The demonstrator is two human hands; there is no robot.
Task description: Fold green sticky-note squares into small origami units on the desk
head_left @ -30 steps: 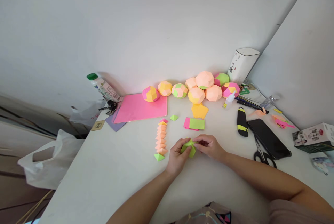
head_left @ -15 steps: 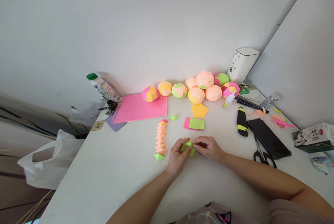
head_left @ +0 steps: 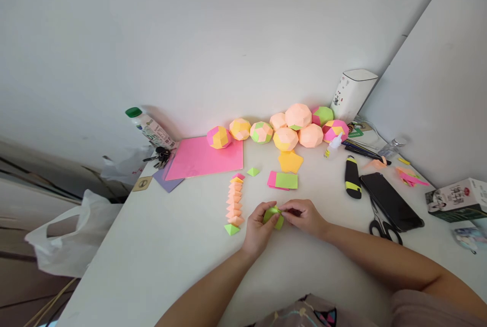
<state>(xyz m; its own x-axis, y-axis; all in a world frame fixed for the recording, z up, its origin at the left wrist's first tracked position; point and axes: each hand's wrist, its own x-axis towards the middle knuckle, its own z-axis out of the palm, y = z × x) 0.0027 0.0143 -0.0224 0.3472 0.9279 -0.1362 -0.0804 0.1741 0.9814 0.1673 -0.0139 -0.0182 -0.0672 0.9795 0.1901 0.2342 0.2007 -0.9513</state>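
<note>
A small green folded paper piece [head_left: 274, 216] sits between my two hands, just above the white table [head_left: 152, 256]. My left hand [head_left: 257, 230] curls round it from the left, fingers closed on the paper. From the right, my right hand [head_left: 304, 216] pinches its top edge. Just left of my hands runs a row of folded orange paper units [head_left: 234, 200], with one loose green unit [head_left: 232, 229] at its near end. Beyond my hands lie green and pink square notes [head_left: 283, 181] and another green unit [head_left: 253, 171].
Several coloured paper balls [head_left: 286, 131] line the wall, beside a pink sheet [head_left: 203, 157] and a bottle [head_left: 150, 127] with keys [head_left: 162, 155]. To the right lie a cutter [head_left: 352, 177], a black phone [head_left: 391, 201], scissors [head_left: 382, 226], pens and a carton [head_left: 454, 200]. A plastic bag [head_left: 64, 238] hangs at the left.
My right fingers have slid slightly left along the green paper, pressing it closer to my left hand. Nothing else has moved.
</note>
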